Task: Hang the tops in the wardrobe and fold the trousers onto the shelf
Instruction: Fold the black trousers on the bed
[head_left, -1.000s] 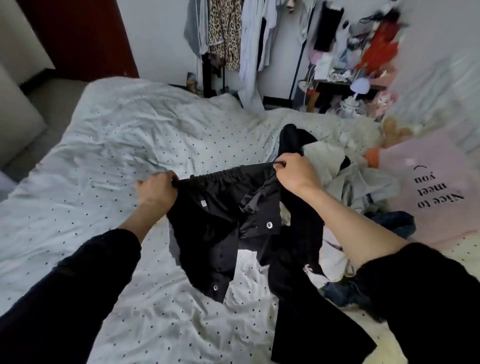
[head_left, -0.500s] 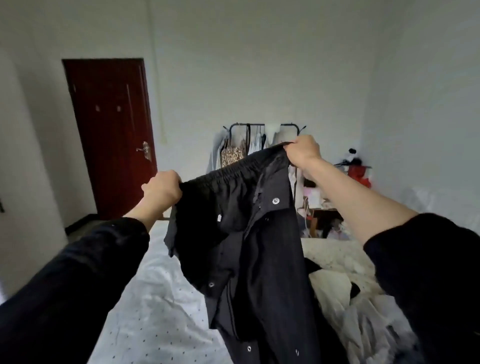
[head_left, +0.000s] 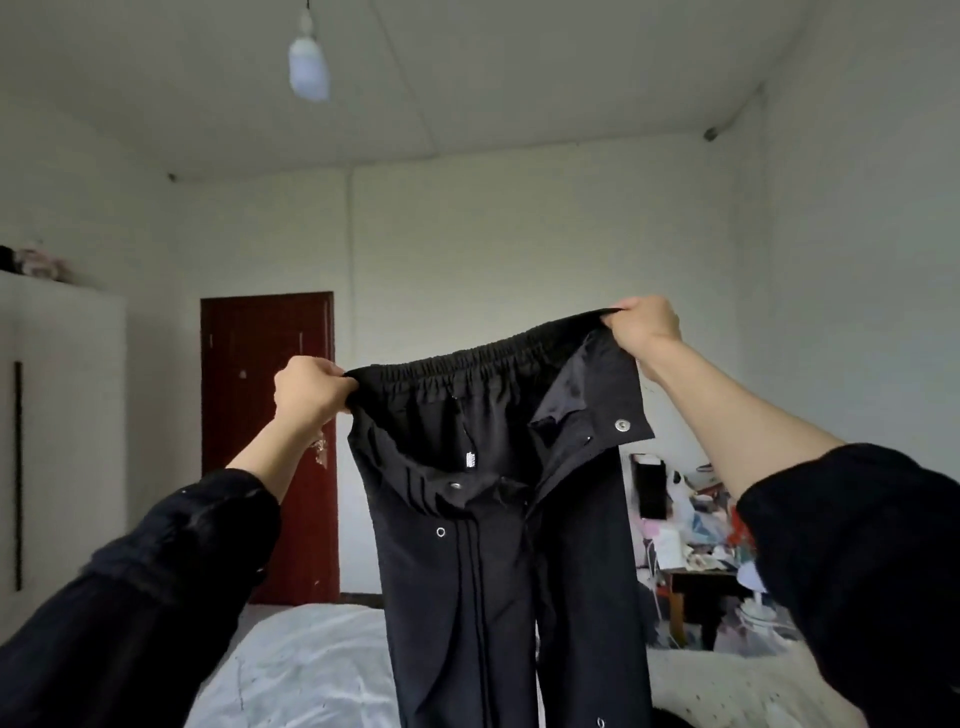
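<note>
Held high above the bed (head_left: 311, 670), the black trousers (head_left: 498, 519) hang straight so they can be folded; the left hand (head_left: 309, 389) and right hand (head_left: 644, 325) each pinch a waistband end.

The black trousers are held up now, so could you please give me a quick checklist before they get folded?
1. Left hand grips one end of the waistband: ok.
2. Right hand grips the other end: ok.
3. Black trousers hang free above the bed: ok.
4. Waistband level: not ok, the right end is higher.
5. Side snaps closed: not ok, a flap near the right hand hangs open.
6. Legs straight to the hems: cannot tell, they run out of frame.
</note>
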